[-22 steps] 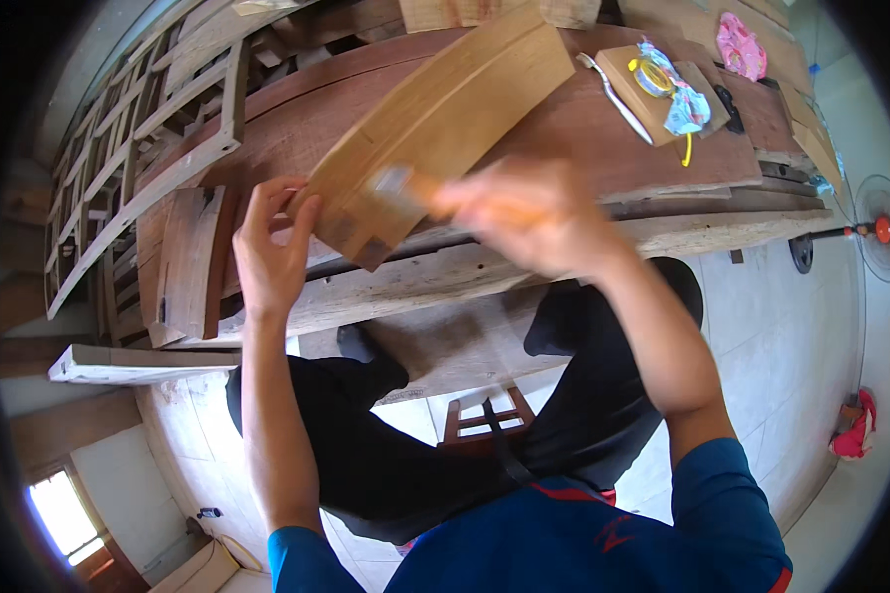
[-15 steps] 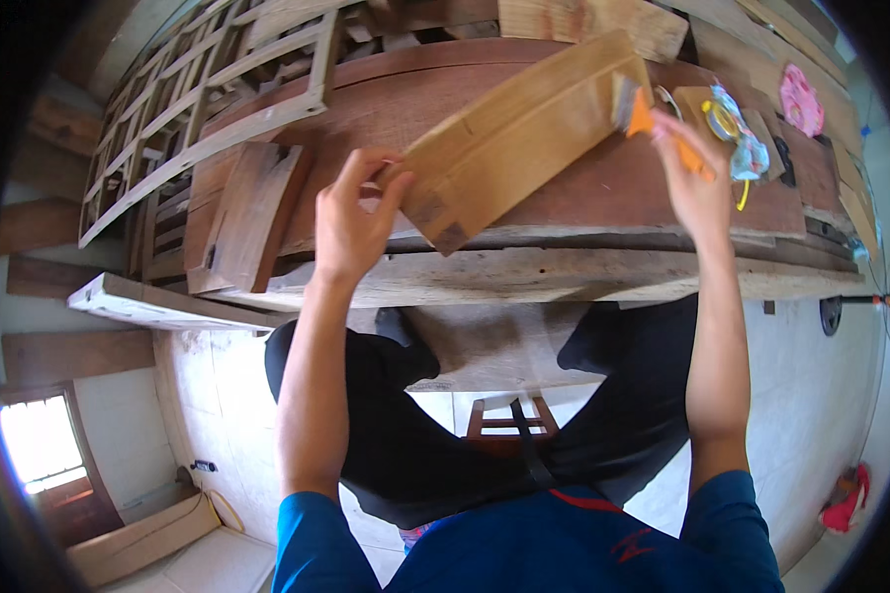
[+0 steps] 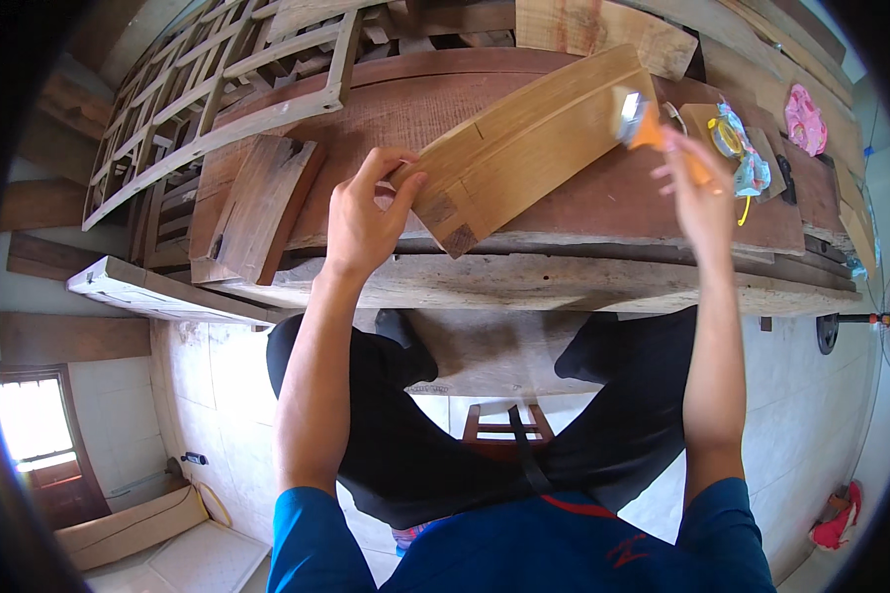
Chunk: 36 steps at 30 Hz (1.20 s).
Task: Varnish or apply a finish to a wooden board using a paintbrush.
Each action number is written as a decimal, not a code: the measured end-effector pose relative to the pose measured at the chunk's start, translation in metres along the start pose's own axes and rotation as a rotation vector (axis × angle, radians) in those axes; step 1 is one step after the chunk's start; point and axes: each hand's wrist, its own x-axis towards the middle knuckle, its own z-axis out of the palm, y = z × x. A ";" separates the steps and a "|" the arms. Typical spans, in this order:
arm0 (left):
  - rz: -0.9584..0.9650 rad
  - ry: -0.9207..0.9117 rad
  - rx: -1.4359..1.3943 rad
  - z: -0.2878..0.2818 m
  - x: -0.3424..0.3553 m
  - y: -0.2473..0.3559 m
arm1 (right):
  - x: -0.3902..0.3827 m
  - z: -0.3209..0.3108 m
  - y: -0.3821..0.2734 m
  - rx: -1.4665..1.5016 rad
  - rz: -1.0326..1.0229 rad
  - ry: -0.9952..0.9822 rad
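Brush (image 3: pixel 645 133) has gone from the near half of the board (image 3: pixel 544 143) out to its far right end since the earliest frame; left-hand grip unchanged. Board lies in front of me on the reddish plank (image 3: pixel 583 212), long axis slanting from near left to far right. Left hand (image 3: pixel 371 212) is closest to it: thumb and fingers pinched on the near-left end, just above two dark patches. From that hand the board's length runs away and to the right. Right hand (image 3: pixel 700 203) is off the far end, on its right side, fingers around the orange handle, slightly blurred; hold looks loose. Brush head points back left, over the board's far end, so the tool sits between right hand and wood. Cannot tell whether bristles touch the face. Beyond the right hand: tape roll (image 3: pixel 725 137), then pink cloth (image 3: pixel 806 121). Left of the left hand, well apart from the board: dark block (image 3: pixel 257 212).
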 end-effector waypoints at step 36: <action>0.016 0.021 0.024 0.000 -0.002 0.004 | -0.030 0.031 -0.034 -0.259 -0.374 0.005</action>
